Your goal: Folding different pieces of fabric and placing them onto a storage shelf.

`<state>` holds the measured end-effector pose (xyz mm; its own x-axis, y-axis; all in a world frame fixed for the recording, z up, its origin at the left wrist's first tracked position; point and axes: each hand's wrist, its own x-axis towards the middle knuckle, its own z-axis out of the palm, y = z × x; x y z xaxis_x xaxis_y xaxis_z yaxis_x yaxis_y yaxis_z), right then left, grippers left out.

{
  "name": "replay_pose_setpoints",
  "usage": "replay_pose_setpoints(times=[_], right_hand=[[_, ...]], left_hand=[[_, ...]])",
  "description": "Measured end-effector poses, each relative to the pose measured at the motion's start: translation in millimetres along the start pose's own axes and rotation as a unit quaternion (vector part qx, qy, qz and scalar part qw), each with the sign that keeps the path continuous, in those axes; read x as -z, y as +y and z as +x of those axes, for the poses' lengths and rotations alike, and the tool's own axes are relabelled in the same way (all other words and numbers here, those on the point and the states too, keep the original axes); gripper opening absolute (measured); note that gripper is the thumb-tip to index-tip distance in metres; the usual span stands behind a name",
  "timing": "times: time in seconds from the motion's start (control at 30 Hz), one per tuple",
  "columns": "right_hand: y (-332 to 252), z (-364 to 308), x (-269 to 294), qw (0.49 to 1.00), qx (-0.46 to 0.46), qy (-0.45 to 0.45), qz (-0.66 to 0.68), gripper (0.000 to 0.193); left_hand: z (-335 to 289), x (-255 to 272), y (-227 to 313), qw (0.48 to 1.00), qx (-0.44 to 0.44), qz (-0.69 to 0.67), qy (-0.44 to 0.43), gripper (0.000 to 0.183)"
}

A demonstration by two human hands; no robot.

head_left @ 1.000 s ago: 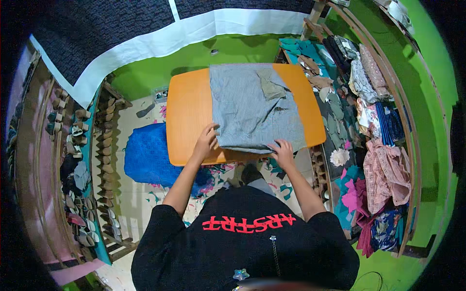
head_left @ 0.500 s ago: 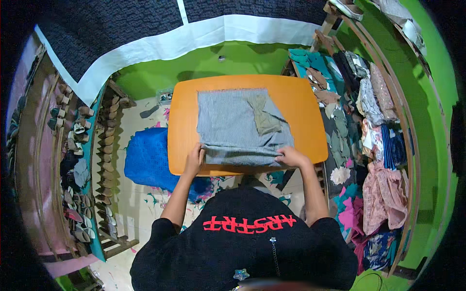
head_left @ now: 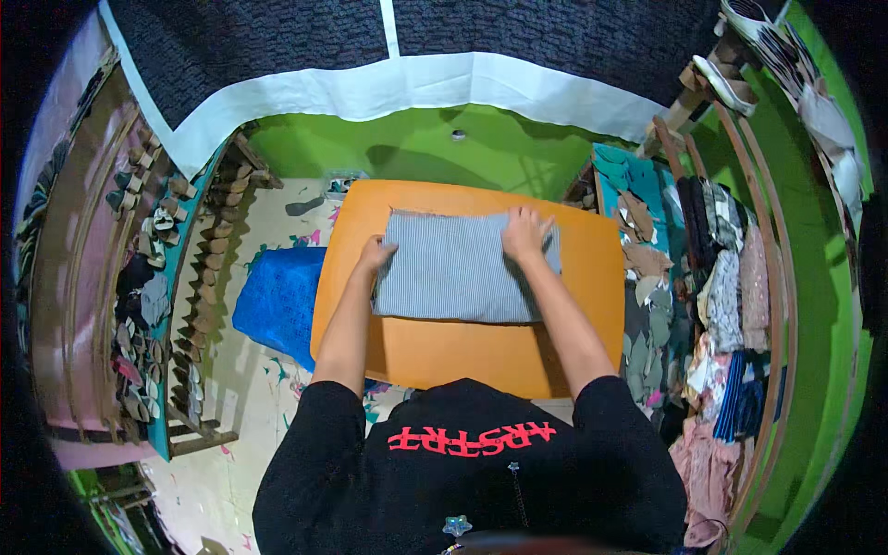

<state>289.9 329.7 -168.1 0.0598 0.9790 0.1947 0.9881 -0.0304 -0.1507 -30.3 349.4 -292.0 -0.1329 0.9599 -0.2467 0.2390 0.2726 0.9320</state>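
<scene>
A grey-and-white striped cloth (head_left: 449,273) lies folded over on the orange table (head_left: 425,356), its straight fold toward me. Its frayed far edge runs along the top. My left hand (head_left: 375,252) is closed at the cloth's left edge, with the thumb over the fabric. Toward the far right part of the cloth, my right hand (head_left: 524,234) rests on top with its fingers stretched out and apart. A bit of striped fabric shows beyond that hand. The olive piece of cloth seen earlier is out of sight.
A blue cloth-like heap (head_left: 282,301) lies on the floor left of the table. Racks of shoe-making forms (head_left: 199,305) line the left. To the right are fabric scraps (head_left: 647,314) and folded cloths (head_left: 726,277) by a wooden rail (head_left: 775,268). A dark, white-edged sheet (head_left: 518,42) hangs ahead.
Both hands have moved away from me, carrying the cloth's near edge over the rest. The olive piece is now covered. My right hand's fingers have spread, and the view has shifted.
</scene>
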Motion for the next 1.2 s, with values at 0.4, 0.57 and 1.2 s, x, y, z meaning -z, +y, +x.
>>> replay_pose_setpoints(times=[0.4,0.57,1.2], right_hand=[[5,-76,-40,0.985,-0.016,-0.087,0.146,0.059],[-2,-85,-13,0.99,0.019,-0.034,0.136,0.058],[-3,-131,-69,0.838,0.072,-0.226,0.491,0.05]], left_hand=[[-7,-16,25,0.98,-0.133,0.137,0.062,0.044],[-58,-27,62,0.916,0.088,0.373,0.119,0.061],[-134,-75,146,0.969,-0.214,0.061,-0.111,0.036]])
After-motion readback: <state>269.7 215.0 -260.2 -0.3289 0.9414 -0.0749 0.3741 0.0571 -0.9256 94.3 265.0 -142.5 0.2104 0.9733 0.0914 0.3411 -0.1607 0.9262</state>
